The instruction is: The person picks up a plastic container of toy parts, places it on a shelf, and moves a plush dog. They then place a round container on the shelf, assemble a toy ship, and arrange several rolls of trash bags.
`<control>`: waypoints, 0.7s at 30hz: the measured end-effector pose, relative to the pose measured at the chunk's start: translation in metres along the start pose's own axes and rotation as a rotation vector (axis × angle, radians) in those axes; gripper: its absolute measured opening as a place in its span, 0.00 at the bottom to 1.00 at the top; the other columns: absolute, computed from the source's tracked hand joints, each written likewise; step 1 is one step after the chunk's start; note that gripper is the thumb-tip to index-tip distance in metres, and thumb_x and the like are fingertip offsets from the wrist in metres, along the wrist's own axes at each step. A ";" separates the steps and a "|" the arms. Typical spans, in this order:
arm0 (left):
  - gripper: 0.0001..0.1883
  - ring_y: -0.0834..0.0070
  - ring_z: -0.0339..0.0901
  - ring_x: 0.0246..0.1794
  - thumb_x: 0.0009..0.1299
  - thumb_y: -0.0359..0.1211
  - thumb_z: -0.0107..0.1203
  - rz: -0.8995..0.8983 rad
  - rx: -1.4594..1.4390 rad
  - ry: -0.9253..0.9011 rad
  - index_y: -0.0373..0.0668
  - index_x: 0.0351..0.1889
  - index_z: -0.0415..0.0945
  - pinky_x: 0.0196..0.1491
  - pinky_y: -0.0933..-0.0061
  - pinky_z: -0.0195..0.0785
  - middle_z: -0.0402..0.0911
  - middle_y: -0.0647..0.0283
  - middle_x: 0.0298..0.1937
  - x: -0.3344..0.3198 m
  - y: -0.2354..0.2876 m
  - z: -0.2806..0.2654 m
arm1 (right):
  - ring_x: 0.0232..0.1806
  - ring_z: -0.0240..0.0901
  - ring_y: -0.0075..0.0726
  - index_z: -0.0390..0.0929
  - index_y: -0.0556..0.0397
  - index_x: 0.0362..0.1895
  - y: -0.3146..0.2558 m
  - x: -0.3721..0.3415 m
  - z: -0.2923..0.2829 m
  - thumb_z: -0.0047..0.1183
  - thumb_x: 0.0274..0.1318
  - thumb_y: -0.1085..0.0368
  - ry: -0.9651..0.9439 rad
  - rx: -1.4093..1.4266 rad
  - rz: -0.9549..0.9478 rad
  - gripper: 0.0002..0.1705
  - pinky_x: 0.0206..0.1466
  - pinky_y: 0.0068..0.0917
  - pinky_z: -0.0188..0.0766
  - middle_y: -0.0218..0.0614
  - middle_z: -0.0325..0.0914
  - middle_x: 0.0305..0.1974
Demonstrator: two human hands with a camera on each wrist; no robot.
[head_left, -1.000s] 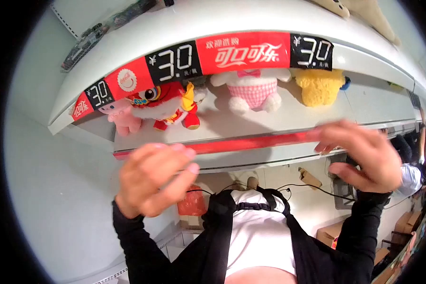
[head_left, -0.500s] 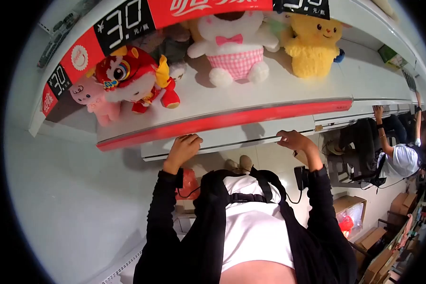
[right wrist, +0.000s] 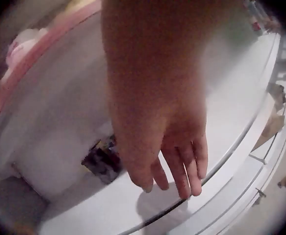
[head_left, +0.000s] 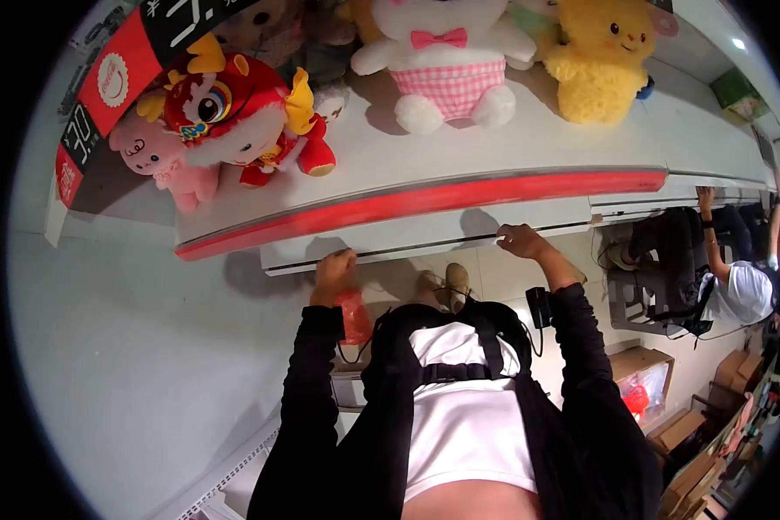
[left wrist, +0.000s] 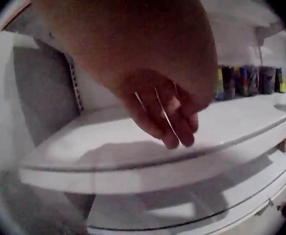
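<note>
My left hand (head_left: 334,273) is at the front edge of the white lower shelf (head_left: 407,243), near its left end. In the left wrist view, its fingers (left wrist: 178,132) hang loosely bent over that shelf, with nothing in them. Farther right along the same edge is my right hand (head_left: 529,243), also holding nothing. The right wrist view shows its fingers (right wrist: 184,166) pointing down, slightly spread, with their shadow on the white surface.
Above, a red-edged shelf (head_left: 425,198) bears plush toys, among them a red lion (head_left: 243,121) and a yellow one (head_left: 594,78). Dark packages (left wrist: 250,81) stand at the lower shelf's back. A wall (head_left: 147,347) bounds the left; another person (head_left: 732,290) is at right.
Both hands came down from in front of the red-edged shelf to the lower shelf's edge. The head view tilted lower, showing more of the plush toys. My hands stay empty.
</note>
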State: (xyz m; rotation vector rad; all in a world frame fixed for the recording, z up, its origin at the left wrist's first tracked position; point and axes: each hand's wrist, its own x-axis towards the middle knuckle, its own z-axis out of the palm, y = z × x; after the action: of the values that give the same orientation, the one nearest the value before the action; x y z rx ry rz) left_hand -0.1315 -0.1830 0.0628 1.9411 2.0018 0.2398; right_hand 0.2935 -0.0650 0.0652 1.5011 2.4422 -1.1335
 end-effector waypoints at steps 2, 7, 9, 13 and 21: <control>0.07 0.57 0.75 0.31 0.61 0.37 0.45 -0.242 0.030 -0.005 0.48 0.30 0.73 0.33 0.56 0.68 0.77 0.57 0.29 -0.005 -0.024 0.024 | 0.42 0.71 0.53 0.73 0.53 0.39 -0.013 -0.005 0.002 0.46 0.50 0.57 0.052 -0.060 0.112 0.16 0.46 0.42 0.68 0.46 0.76 0.36; 0.08 0.55 0.75 0.28 0.62 0.38 0.44 -0.187 0.120 0.103 0.49 0.30 0.73 0.31 0.55 0.67 0.77 0.57 0.26 -0.019 -0.067 0.056 | 0.42 0.71 0.52 0.76 0.49 0.34 0.012 0.011 0.049 0.43 0.49 0.59 0.151 -0.119 0.253 0.12 0.43 0.44 0.69 0.47 0.76 0.35; 0.07 0.56 0.75 0.27 0.61 0.37 0.45 -0.143 0.161 0.112 0.48 0.29 0.72 0.30 0.55 0.68 0.77 0.58 0.26 -0.020 -0.061 0.045 | 0.41 0.72 0.52 0.76 0.47 0.33 0.022 0.009 0.064 0.43 0.48 0.59 0.192 -0.141 0.267 0.12 0.43 0.45 0.69 0.47 0.76 0.35; 0.06 0.57 0.75 0.26 0.59 0.36 0.47 -0.053 0.135 0.109 0.47 0.28 0.72 0.29 0.56 0.67 0.76 0.58 0.25 -0.004 -0.043 0.039 | 0.38 0.72 0.52 0.76 0.49 0.31 0.029 -0.003 0.077 0.43 0.49 0.59 0.313 -0.074 0.230 0.11 0.41 0.45 0.69 0.46 0.76 0.33; 0.08 0.57 0.74 0.28 0.57 0.34 0.51 0.248 0.093 0.296 0.43 0.33 0.75 0.32 0.59 0.67 0.76 0.56 0.26 0.069 0.014 0.034 | 0.24 0.74 0.45 0.74 0.55 0.27 0.028 0.020 0.042 0.47 0.49 0.62 0.498 0.262 -0.042 0.09 0.29 0.35 0.71 0.43 0.74 0.21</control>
State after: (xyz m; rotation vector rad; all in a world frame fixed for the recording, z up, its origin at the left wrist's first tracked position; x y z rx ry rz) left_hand -0.1065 -0.1173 0.0273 2.3314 1.9701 0.5324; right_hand 0.2924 -0.0685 0.0108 2.0315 2.7218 -1.2524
